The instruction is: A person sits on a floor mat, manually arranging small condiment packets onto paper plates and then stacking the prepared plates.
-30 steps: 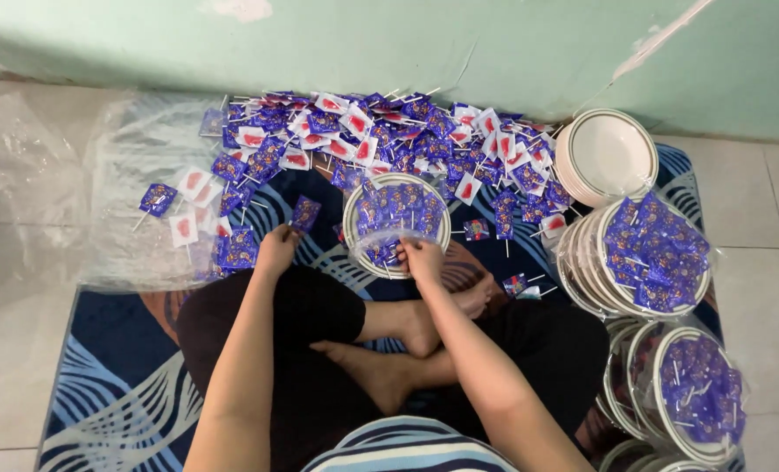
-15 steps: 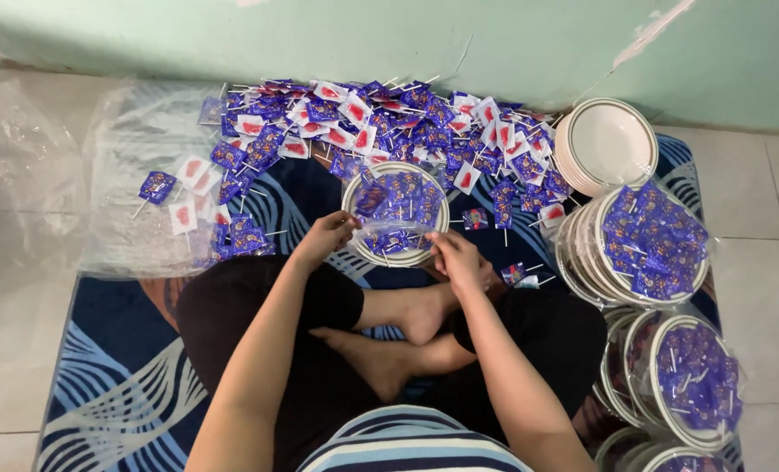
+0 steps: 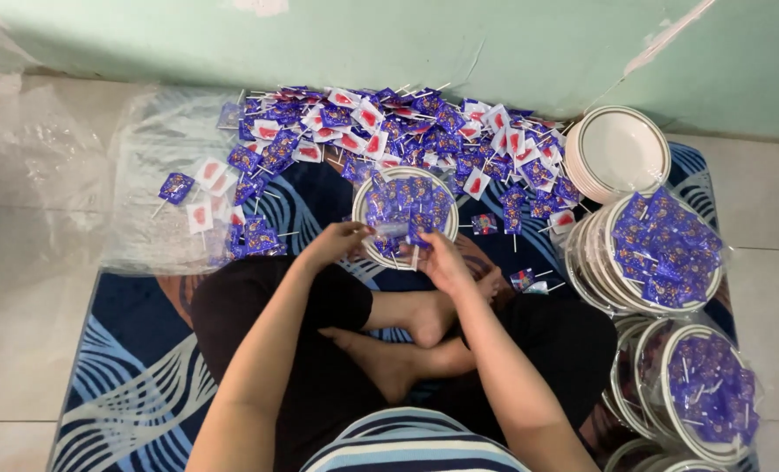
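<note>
Here, a plate [image 3: 404,216] heaped with blue-wrapped lollipops sits on the blue patterned mat [image 3: 136,350] just in front of the person's crossed legs. Over its near rim a thin strip of clear wrapping [image 3: 391,230] stretches between the two hands. The left hand [image 3: 335,242] has its fingers drawn narrow, thumb and fingertips pinched on the strip's left end. The right hand [image 3: 442,258] curls at the plate's near-right edge, fingers bent close together on the other end; whether it also presses the rim itself is hard to tell from this angle. Beyond the plate, a broad pile of loose lollipops [image 3: 389,131] in blue and white-and-red wrappers spreads along the green wall [image 3: 459,44], some lying on a clear plastic sheet [image 3: 145,201] to the left. To the right stands a stack of bare white plates [image 3: 621,153], and nearer, filled plates wrapped in clear film [image 3: 664,253] stand stacked beside the person's right knee.
</note>
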